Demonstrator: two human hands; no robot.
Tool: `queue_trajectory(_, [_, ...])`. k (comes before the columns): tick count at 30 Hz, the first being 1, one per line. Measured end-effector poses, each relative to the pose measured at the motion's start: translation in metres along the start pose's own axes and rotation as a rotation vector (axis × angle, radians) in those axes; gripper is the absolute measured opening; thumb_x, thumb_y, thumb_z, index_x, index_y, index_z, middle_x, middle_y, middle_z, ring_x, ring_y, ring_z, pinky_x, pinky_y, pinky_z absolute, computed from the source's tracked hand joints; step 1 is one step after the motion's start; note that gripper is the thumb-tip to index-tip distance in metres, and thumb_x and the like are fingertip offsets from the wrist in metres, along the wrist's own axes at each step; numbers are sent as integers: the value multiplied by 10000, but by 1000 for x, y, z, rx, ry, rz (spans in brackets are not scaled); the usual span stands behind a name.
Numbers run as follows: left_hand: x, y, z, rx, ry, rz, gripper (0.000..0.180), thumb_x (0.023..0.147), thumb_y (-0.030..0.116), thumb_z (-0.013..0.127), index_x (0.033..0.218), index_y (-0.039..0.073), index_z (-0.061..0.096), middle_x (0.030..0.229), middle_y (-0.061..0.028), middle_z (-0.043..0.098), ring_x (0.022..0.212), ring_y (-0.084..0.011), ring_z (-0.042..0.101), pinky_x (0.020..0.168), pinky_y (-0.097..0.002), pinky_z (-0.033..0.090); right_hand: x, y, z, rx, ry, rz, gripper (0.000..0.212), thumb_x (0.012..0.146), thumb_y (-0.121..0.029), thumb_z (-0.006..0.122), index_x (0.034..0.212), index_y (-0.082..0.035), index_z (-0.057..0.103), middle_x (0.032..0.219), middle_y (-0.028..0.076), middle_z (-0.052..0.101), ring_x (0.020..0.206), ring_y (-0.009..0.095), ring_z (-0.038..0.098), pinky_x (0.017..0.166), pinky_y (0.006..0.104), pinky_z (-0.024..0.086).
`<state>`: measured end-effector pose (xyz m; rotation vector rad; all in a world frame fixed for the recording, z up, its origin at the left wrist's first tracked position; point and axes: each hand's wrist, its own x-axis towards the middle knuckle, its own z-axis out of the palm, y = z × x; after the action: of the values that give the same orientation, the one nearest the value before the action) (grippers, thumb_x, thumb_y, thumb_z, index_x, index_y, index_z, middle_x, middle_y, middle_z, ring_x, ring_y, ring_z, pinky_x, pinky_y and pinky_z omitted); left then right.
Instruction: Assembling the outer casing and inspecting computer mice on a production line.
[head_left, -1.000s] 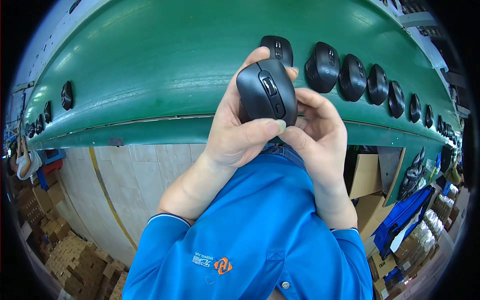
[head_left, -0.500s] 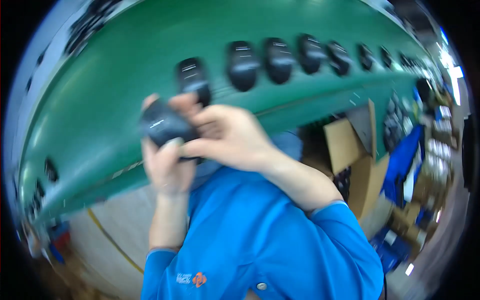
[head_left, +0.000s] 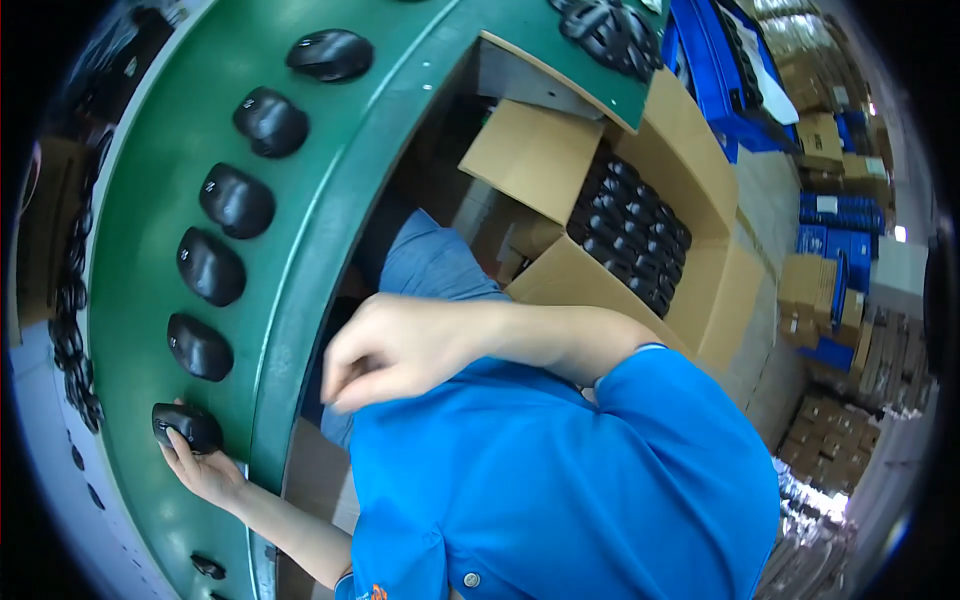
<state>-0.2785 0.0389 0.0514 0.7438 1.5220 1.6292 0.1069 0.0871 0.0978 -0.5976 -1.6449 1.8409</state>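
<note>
The right grip (head_left: 398,350) has parted from the left grip's (head_left: 212,474) black mouse (head_left: 197,424).

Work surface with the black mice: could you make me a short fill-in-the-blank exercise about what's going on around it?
1. No mouse shows in the right hand, but the ____ hand grips one.
2. The long bench is coloured ____.
3. The open box packed with mice is made of ____.
4. The person's shirt is ____.

Missing words: left; green; cardboard; blue.
</note>
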Motion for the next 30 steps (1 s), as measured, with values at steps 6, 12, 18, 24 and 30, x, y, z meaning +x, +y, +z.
queue_trajectory(6, [8, 6, 16, 398, 161, 43, 453, 1004, 248, 516, 1345, -47, 476, 1359, -171, 505, 1215, -263, 510, 1010, -373, 438, -153, 34, -85, 172, 724, 385, 159, 899, -147, 675, 948, 2, 697, 791, 72, 703, 717, 123, 675, 655, 235, 541])
queue_trajectory(12, [17, -4, 14, 714, 177, 157, 446, 1020, 252, 468, 1354, -44, 476, 1366, -141, 509, 1214, -240, 503, 1031, -353, 414, -291, 142, -168, -241, 1311, 629, 287, 832, -169, 725, 1056, 1, 667, 868, 70, 681, 730, 136, 626, 713, 269, 535])
queue_trajectory(18, [4, 0, 22, 598, 256, 234, 413, 1012, 224, 491, 1326, -44, 505, 1336, -125, 533, 1179, -222, 519, 1026, -344, 408, -306, 171, -177, -904, 975, 818, 490, 696, -217, 829, 1095, 10, 656, 988, 115, 654, 839, 210, 630, 794, 309, 530])
queue_trajectory(24, [-19, 4, 27, 658, 319, 480, 336, 980, 154, 550, 1249, -46, 567, 1252, -103, 584, 1097, -175, 551, 971, -299, 426, -299, 180, -176, -873, 943, 867, 575, 634, -218, 860, 1117, 9, 645, 1015, 140, 642, 867, 223, 625, 798, 320, 531])
queue_trajectory(30, [-43, 2, 53, 583, 314, 583, 269, 955, 86, 574, 1186, -49, 605, 1191, -111, 620, 1072, -185, 576, 950, -291, 444, -293, 181, -172, -757, 1044, 886, 547, 651, -179, 856, 1110, 22, 638, 1041, 124, 658, 828, 191, 626, 788, 308, 532])
